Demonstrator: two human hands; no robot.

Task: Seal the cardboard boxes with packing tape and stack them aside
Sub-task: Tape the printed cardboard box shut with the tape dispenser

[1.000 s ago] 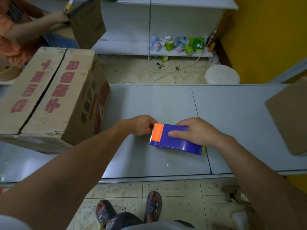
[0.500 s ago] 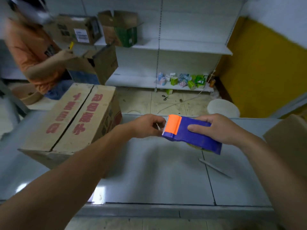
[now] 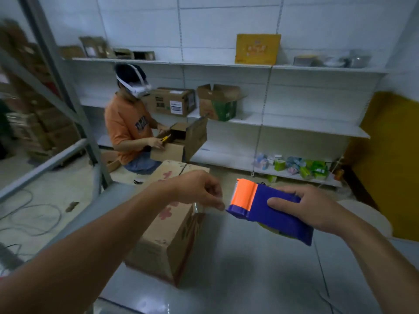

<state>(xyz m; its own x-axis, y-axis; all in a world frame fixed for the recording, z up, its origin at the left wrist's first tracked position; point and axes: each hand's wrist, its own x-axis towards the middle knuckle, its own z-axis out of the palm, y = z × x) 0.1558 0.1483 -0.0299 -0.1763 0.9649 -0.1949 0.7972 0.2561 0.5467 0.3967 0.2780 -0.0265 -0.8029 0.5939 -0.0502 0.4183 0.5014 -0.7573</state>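
Observation:
A blue tape dispenser (image 3: 269,211) with an orange front is held in the air above the grey table (image 3: 249,279); my right hand (image 3: 310,207) grips its body from the right. My left hand (image 3: 199,189) hovers at the dispenser's orange end, fingertips pinched together at the tape edge; the tape itself is too faint to see. A closed cardboard box (image 3: 172,227) with red print stands on the table under my left forearm, its top flaps meeting along an untaped seam.
Another person in an orange shirt (image 3: 129,130) crouches beyond the table with an open carton (image 3: 181,141). White shelves (image 3: 294,128) behind hold boxes and small packets. A grey rack post (image 3: 63,94) and floor cables (image 3: 29,214) lie left. A yellow wall (image 3: 390,159) stands at the right.
The view has tilted upward, showing the shelves and the other person. Both hands have lifted the dispenser off the table and hold it higher, still together at its orange end.

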